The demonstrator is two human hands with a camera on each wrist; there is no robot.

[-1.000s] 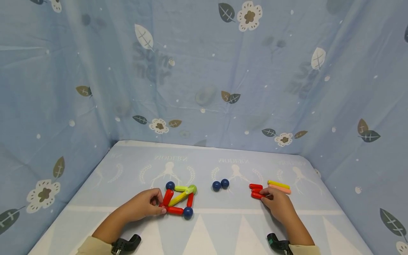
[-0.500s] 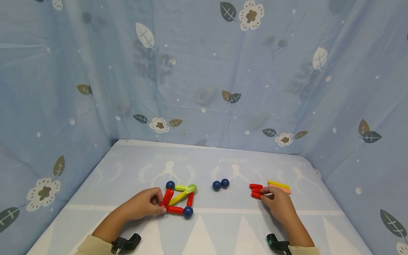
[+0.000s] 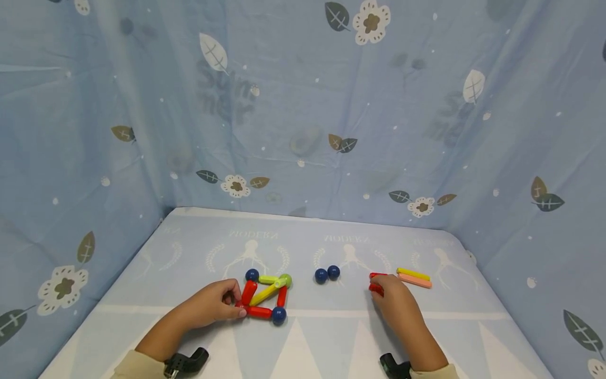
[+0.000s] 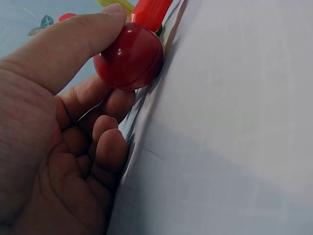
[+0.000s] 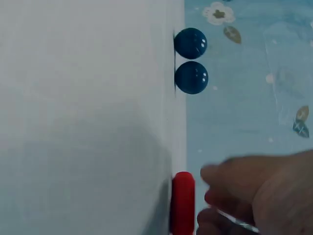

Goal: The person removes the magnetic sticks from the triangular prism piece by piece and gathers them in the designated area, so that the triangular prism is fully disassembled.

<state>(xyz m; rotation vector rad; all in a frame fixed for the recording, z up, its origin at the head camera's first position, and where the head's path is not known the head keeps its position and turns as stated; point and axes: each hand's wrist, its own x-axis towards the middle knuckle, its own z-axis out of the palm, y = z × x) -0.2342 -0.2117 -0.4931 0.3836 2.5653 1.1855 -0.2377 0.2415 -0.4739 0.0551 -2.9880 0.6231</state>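
Note:
My left hand (image 3: pixel 214 302) pinches a red ball (image 4: pixel 131 58) between thumb and fingers at the near-left corner of a toy frame. Red rods (image 3: pixel 260 312), a long yellow rod (image 3: pixel 264 296), a short lime rod (image 3: pixel 268 279), blue balls (image 3: pixel 279 316) and a green ball (image 3: pixel 285 280) make up this frame, which lies on the table. To the right, my right hand (image 3: pixel 396 301) pinches a red rod (image 3: pixel 376 289) at its fingertips, mostly hidden by the fingers. Another red rod (image 5: pixel 183 203) lies on the table beside that hand.
Two dark blue balls (image 3: pixel 327 274) sit side by side between the hands, toward the back. Behind my right hand lie a yellow rod (image 3: pixel 413 273) and a peach rod (image 3: pixel 415 280). Blue patterned cloth (image 3: pixel 303 105) encloses the table's back and sides.
My right hand has shifted left and slightly forward, and the red rod at its fingertips has moved with it. The peach rod shows more. My left hand and the frame have stayed put.

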